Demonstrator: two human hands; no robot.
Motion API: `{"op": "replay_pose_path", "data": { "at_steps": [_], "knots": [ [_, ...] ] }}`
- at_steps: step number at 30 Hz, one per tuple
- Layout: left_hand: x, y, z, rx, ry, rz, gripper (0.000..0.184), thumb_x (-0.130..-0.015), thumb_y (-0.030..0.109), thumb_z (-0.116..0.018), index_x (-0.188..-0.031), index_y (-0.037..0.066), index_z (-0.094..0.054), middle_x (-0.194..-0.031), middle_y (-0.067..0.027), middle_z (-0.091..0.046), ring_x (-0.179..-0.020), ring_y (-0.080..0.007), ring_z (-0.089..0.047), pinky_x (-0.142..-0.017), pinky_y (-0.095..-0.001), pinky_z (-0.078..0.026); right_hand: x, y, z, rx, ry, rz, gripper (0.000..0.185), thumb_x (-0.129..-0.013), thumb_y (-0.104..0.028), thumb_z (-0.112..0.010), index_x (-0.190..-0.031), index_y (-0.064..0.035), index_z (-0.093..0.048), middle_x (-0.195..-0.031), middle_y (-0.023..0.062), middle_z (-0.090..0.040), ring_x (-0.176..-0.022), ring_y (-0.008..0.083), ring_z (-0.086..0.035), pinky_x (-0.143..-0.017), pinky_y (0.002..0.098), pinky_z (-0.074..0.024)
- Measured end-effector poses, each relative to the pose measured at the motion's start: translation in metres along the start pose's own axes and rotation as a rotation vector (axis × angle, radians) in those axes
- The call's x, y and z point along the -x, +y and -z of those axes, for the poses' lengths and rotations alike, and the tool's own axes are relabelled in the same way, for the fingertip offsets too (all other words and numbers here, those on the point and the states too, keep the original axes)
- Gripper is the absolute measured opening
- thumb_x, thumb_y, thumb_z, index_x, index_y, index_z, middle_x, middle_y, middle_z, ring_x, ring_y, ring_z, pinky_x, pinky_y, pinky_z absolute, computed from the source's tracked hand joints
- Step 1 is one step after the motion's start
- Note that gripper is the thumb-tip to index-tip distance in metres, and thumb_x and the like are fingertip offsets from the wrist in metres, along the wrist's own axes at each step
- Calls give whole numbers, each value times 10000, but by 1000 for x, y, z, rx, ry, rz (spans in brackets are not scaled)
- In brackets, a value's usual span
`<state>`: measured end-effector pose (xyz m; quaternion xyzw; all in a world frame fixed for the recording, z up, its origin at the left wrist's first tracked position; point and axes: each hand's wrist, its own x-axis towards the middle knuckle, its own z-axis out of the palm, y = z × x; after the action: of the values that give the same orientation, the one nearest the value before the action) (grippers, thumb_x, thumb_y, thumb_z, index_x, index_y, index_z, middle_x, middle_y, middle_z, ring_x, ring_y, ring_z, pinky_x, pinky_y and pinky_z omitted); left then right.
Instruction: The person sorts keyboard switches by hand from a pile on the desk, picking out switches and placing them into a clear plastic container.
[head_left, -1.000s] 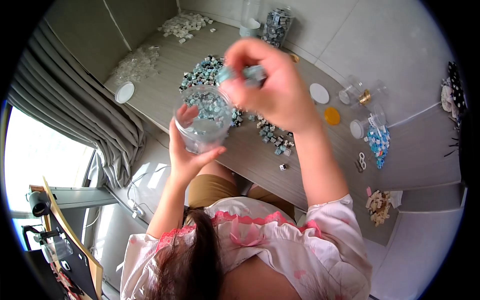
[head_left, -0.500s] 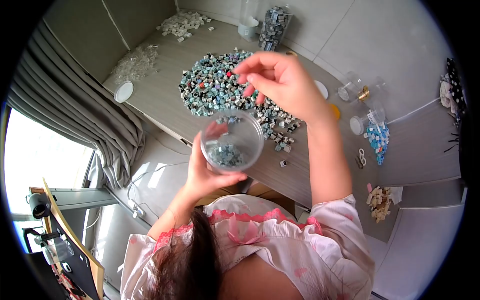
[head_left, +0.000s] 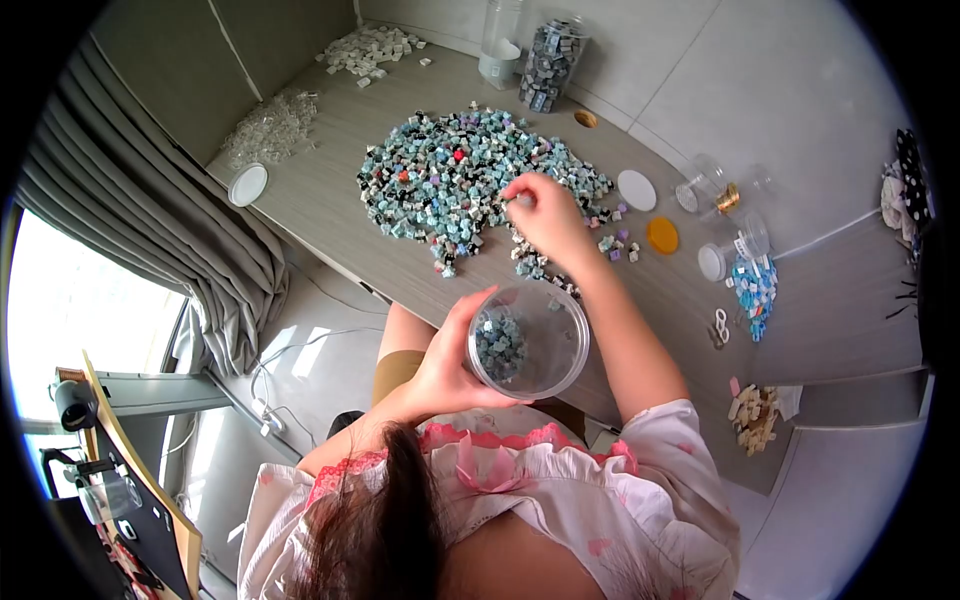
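A clear round plastic tub (head_left: 548, 340) is gripped by my left hand (head_left: 452, 358) near the desk's front edge. Its mouth is turned up toward the camera, and teal and grey small pieces (head_left: 500, 345) lie inside. Over the right part of a large pile of small teal, black and white pieces (head_left: 440, 175) is my right hand (head_left: 542, 212). Its fingers are bent and pinched together around something small and greyish, too small to name. One red piece (head_left: 459, 156) stands out in the pile.
White pieces (head_left: 370, 50) and clear pieces (head_left: 272, 128) lie at the back left by a white lid (head_left: 248, 185). A jar of grey pieces (head_left: 551, 65) stands at the back. Rightward are a yellow lid (head_left: 662, 235), blue pieces (head_left: 755, 290), scissors (head_left: 721, 326) and beige pieces (head_left: 755, 418).
The tub and my left hand have moved right and toward my body. My right hand went from above the tub, opened, and is now lower at the pile with fingers closed.
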<state>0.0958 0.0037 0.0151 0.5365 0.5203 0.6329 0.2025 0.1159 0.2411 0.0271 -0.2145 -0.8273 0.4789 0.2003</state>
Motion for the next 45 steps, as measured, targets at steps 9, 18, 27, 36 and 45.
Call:
{"op": "replay_pose_path", "data": {
  "at_steps": [9,18,27,36,45],
  "knots": [
    [-3,-13,-10,-11,23,15,1169,-491,295,-954,-1416,25,-291,-1319,-184,-450,-1223,-324,-489,-1019,-419,-402,4,4,-3,577,-23,47,153,-747,-170,-710,-838,-52,-673,-909,128,-592,-843,284,-621,-697,387,-513],
    [-1,-15,-9,0,-3,13,1192,-488,260,-958,-1419,29,-250,-1346,-200,-422,-1246,-328,-467,-1034,-430,-394,-6,9,-6,428,35,-45,261,-713,-243,-744,-794,-17,-642,-866,152,-613,-773,270,-628,-688,363,-501],
    [-1,-19,-13,25,22,-17,1188,-482,271,-958,-1422,29,-273,-1328,-194,-435,-1214,-331,-504,-1002,-420,-424,-2,-23,34,-1204,-105,-409,330,-893,-290,-556,-622,-126,-464,-859,173,-667,-622,134,-544,-479,231,-386],
    [-3,-18,-13,33,26,-40,1185,-494,275,-956,-1424,24,-267,-1341,-202,-426,-1229,-333,-490,-1014,-416,-414,-9,-13,13,-495,-160,-418,148,-914,-211,-581,-853,-83,-622,-789,47,-628,-556,77,-491,-449,198,-305],
    [-4,-14,-11,27,-23,1,1195,-508,227,-962,-1420,27,-217,-1376,-197,-410,-1282,-319,-438,-1063,-438,-377,-2,-17,-8,630,-82,-114,273,-743,-316,-728,-885,-82,-729,-839,133,-700,-809,294,-674,-728,403,-536]
  ]
}}
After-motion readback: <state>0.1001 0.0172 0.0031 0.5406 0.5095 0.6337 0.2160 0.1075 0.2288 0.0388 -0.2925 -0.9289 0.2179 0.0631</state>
